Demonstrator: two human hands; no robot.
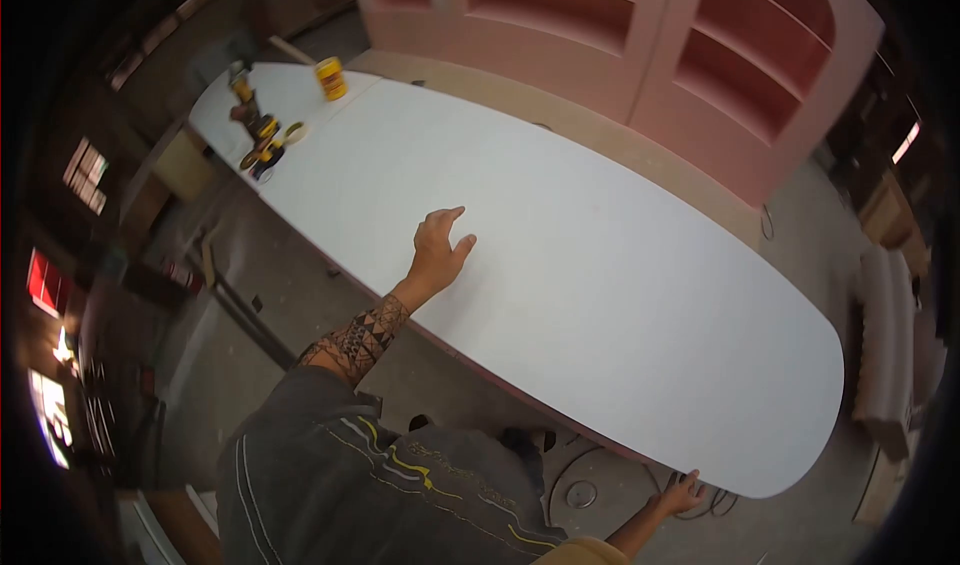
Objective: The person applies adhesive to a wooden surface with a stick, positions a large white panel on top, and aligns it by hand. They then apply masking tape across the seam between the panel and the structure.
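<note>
A long white tabletop (590, 255) with rounded ends stretches diagonally across the head view. My left hand (438, 252) is over its middle, fingers spread and slightly bent, thumb apart, with nothing in it. Tattoos cover the forearm behind that hand. Down at the near right edge of the top, my right hand (680, 495) has its thumb at the rim and its other fingers lower, closed on the edge. Part of those lower fingers is hard to make out.
Drills (265, 145), a tape roll (295, 132) and a yellow can (330, 79) stand at the tabletop's far left end. Behind it rises a pink shelf unit (650, 115). Cables (560, 465) lie on the floor by my feet. A pale ridged piece (885, 335) stands at right.
</note>
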